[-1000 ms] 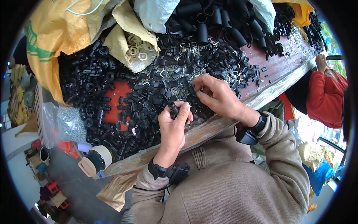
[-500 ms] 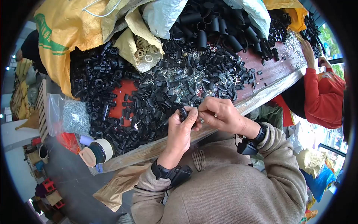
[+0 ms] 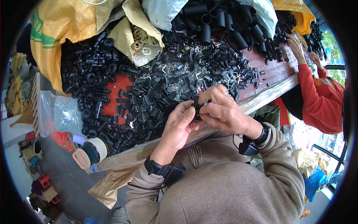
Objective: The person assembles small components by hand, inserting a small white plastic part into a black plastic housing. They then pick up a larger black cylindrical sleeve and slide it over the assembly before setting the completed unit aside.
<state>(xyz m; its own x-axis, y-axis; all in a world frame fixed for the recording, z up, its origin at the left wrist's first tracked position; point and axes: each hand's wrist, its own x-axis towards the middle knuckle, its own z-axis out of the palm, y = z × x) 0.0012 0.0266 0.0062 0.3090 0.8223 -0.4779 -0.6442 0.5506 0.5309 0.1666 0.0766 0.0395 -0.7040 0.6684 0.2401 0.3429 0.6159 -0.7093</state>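
Head view. We see both hands raised together just above the near edge of the red-topped wooden desk [image 3: 274, 72], so that the work sits close under the eyes and clear of the heap. The left hand [image 3: 179, 125] and the right hand [image 3: 223, 110] meet at a small black plastic fitting [image 3: 196, 109], each pinching it between thumb and fingertips; both are therefore clenched on this one piece, held from opposite sides, which we judge steadies it while its parts are pressed or turned together. How the piece is built we cannot tell, since the fingers cover most of it.

Directly beyond the hands lies a wide heap of small black plastic parts [image 3: 149, 97], within easy reach, mixed with pale bent metal clips [image 3: 186, 80]. Larger black plastic tubes [image 3: 209, 22] spill from a white woven sack [image 3: 164, 11] at the far side; a yellow woven sack [image 3: 63, 26] stands to the left. A clear plastic bag of small silvery pieces [image 3: 67, 114] and a roll of tape [image 3: 91, 151] rest at the left end. At the right, another person in a red sleeve [image 3: 313, 93] reaches to the same desk.
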